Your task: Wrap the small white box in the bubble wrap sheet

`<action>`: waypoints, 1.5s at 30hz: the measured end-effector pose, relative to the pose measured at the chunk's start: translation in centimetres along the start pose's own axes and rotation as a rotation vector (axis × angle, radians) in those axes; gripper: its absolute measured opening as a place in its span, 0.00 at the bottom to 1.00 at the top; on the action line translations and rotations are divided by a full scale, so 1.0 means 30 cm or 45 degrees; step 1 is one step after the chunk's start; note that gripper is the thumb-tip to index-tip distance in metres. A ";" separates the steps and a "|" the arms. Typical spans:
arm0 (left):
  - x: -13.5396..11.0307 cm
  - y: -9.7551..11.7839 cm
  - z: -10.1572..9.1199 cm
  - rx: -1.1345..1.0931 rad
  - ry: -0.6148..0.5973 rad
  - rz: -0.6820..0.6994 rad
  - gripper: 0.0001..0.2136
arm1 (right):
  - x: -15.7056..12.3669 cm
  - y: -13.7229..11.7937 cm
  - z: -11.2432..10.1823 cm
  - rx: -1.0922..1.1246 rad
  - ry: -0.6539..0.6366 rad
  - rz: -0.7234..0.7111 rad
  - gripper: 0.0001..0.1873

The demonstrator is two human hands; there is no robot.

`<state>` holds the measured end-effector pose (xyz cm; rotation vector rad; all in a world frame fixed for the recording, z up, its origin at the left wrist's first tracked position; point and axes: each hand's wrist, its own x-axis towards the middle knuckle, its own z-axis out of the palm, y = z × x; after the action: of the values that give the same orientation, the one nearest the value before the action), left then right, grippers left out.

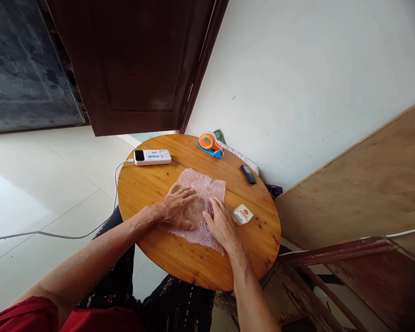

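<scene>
A sheet of pinkish, see-through bubble wrap (pixel 198 233) lies spread on the round wooden table (pixel 152 193). My left hand (pixel 178 206) rests flat on its left part, fingers stretched and thumb apart. On the right part lies my right hand (pixel 220 222), its fingers extended and bent a little, holding nothing that I can see. Just right of that hand sits a small pale box (pixel 243 214) with a red mark and a barcode.
At the table's back are an orange and blue tape dispenser (pixel 210 144) and a dark, blurred object (pixel 248 174). A white power bank (pixel 152 157) stands at the left, its white cable (pixel 115 193) running off the edge. A wall (pixel 297 83) borders the right.
</scene>
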<state>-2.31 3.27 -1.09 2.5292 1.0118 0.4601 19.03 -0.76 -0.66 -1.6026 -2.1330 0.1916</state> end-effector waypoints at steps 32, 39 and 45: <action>-0.062 0.189 0.078 0.160 0.020 0.108 0.32 | -0.046 0.120 -0.083 -0.334 0.552 0.496 0.31; -0.059 0.189 0.087 0.133 0.070 0.107 0.32 | -0.022 0.051 -0.108 0.350 0.470 0.376 0.30; -0.063 0.191 0.060 0.011 0.137 0.090 0.29 | 0.035 -0.037 -0.024 0.519 0.203 0.203 0.26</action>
<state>0.51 -2.30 -0.35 2.5784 0.9664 0.6194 18.14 -0.24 0.69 -1.4865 -1.7127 0.4978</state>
